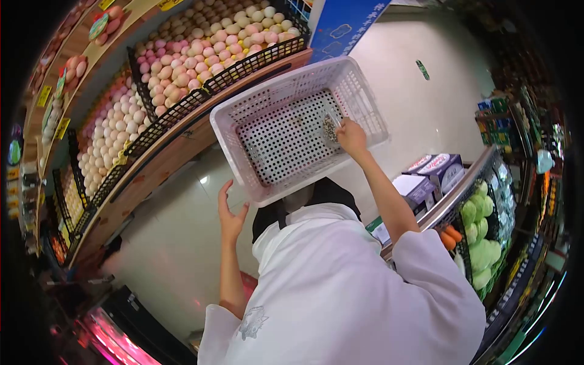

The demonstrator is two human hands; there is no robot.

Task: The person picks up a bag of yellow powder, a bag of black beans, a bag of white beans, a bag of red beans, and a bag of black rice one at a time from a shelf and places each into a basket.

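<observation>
A white perforated plastic basket [261, 194] lies in front of me, its inside facing up. Over its right part my right hand [351, 137] pinches a small clear bag [329, 129] with speckled contents. The bag hangs inside the basket, close to its right end. My left hand [231, 213] is beside the basket's near left corner, fingers spread and curved, holding nothing. A narrow gap seems to separate it from the rim.
Black crates of eggs [207, 58] line a wooden shelf on the left. A blue sign [344, 30] stands beyond the basket. To the right are purple boxes [441, 170], carrots [450, 236] and green vegetables [483, 243]. A green object [422, 69] lies on the floor.
</observation>
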